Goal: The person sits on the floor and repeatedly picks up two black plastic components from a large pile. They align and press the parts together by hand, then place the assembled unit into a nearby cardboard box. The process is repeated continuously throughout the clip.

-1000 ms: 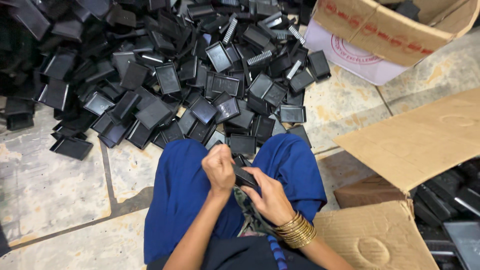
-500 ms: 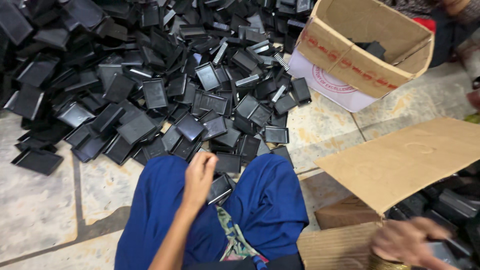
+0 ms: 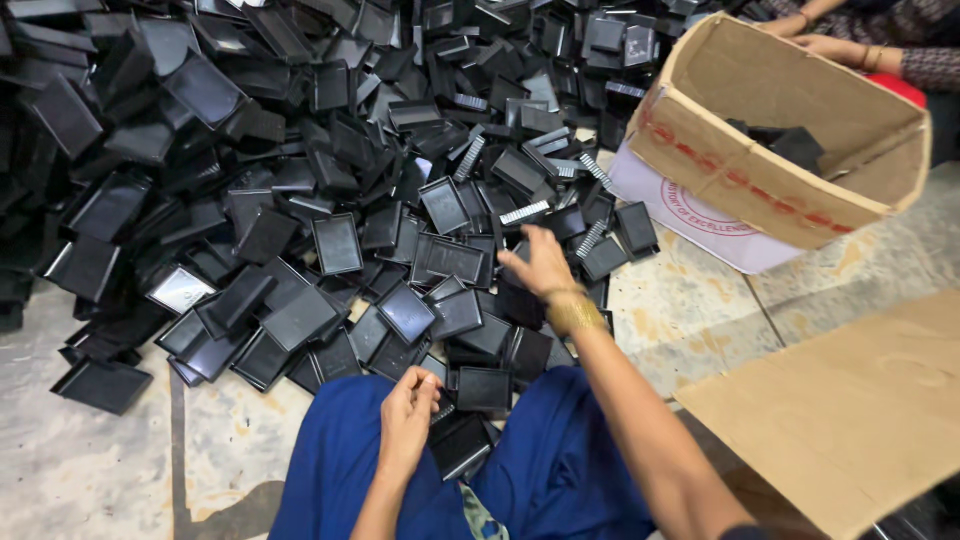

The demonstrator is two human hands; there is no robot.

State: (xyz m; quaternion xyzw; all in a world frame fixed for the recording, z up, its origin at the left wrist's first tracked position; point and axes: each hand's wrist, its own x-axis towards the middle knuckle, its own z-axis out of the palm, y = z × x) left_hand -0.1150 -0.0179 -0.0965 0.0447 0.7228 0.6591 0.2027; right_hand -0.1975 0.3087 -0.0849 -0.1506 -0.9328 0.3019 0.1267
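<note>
- Left hand (image 3: 408,418): fingers curled and pinching the upper edge of a flat black plastic tray (image 3: 460,443) that rests in the lap, between the knees of the blue trousers (image 3: 335,470).
- Right hand (image 3: 540,262): extended forward over the near edge of the pile, fingers loosely spread and bent downward, holding nothing; the fingertips are at or just above a black tray in the heap, and contact cannot be confirmed. Gold bangles (image 3: 575,311) sit at the wrist.
- Pile of black trays (image 3: 300,180): a large loose heap of small rectangular trays, lying at all angles on the stone floor (image 3: 90,470), filling the upper left and centre of the view and reaching down to the knees.
- Cardboard box (image 3: 780,150): open, tilted, to the right of the pile, with a few black pieces inside; a white box (image 3: 700,225) sits just below and against it.
- Flat cardboard sheet (image 3: 850,410): lies on the floor at lower right, apart from the pile.
- Another person's hands (image 3: 830,45): at the top right, behind the box's far rim.
</note>
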